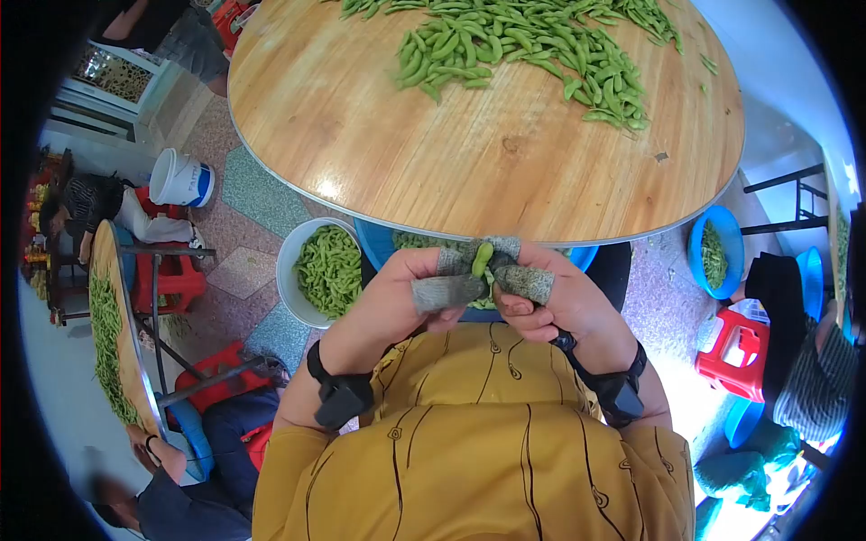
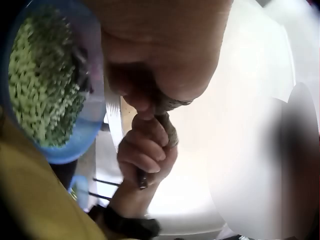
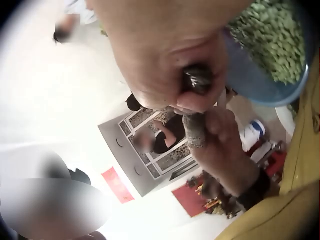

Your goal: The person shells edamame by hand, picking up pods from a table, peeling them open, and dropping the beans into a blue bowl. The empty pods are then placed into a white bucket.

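In front of the chest in the head view, my left hand and right hand meet, thumbs and index fingers wrapped in grey knit finger covers. A green edamame pod stands upright between the fingertips, pinched by the left thumb and index finger. Curled round a slim dark handle, the right fingers show its end poking out of the fist in both wrist views; its working end is hidden. Below the hands lies a blue basin with shelled beans and some darker bits.
Pods are heaped on the round wooden table ahead. A white tub full of pods stands left of the basin. People sit at both sides near red stools, another blue basin and a white bucket.
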A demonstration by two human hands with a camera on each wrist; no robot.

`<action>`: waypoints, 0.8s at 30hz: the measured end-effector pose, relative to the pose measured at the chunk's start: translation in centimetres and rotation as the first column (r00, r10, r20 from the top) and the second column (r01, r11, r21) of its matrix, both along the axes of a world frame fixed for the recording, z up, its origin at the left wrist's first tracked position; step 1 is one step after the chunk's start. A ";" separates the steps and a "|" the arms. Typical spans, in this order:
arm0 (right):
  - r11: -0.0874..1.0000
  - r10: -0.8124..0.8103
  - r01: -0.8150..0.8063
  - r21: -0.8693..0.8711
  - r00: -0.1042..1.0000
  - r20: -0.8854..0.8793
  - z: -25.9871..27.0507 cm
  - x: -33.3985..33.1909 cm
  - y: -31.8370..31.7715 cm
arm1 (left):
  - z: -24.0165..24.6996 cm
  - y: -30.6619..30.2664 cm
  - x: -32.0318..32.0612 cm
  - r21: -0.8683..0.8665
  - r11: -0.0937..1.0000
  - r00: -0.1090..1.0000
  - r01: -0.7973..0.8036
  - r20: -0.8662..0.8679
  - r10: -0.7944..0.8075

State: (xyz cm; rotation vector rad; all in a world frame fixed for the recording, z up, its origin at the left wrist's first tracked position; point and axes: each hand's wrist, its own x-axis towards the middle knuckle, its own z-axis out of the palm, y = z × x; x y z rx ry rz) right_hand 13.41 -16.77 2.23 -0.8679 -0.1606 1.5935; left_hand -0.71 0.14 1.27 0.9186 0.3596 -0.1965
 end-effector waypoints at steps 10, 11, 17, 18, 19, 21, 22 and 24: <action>1.000 -0.019 0.017 -0.021 0.994 -0.107 0.1 -0.6 0.3 | -1.5 0.1 0.5 -0.399 0.915 0.998 0.050 0.058 -0.029; 0.997 -0.072 0.073 -0.014 0.994 0.078 0.0 -0.8 0.4 | -1.6 0.0 0.5 -0.270 0.963 0.999 0.013 0.040 -0.002; 0.998 -0.069 0.061 0.033 0.896 0.440 -0.5 -1.8 0.7 | -2.4 -1.1 0.6 0.190 0.972 0.990 -0.141 0.042 0.135; 0.998 -0.068 0.059 0.034 0.896 0.439 -0.5 -1.8 0.8 | -2.4 -1.4 0.6 0.354 0.916 0.982 -0.188 0.074 0.173; 0.997 -0.080 0.070 0.041 0.899 0.430 -0.3 -1.9 0.9 | -2.2 -1.3 0.5 0.356 0.915 0.982 -0.188 0.074 0.173; 0.995 -0.095 0.083 0.049 0.901 0.422 -0.1 -1.8 0.8 | -1.4 -0.9 0.2 0.412 0.901 0.990 -0.140 0.072 0.121; 0.997 -0.081 0.066 0.050 0.905 0.418 -0.1 -1.8 0.8 | -1.0 -0.9 0.2 0.412 0.901 0.990 -0.138 0.070 0.119; 0.997 -0.069 0.053 0.050 0.909 0.411 -0.3 -1.8 0.6 | -0.5 -0.9 0.2 0.544 0.831 0.992 -0.115 0.107 0.068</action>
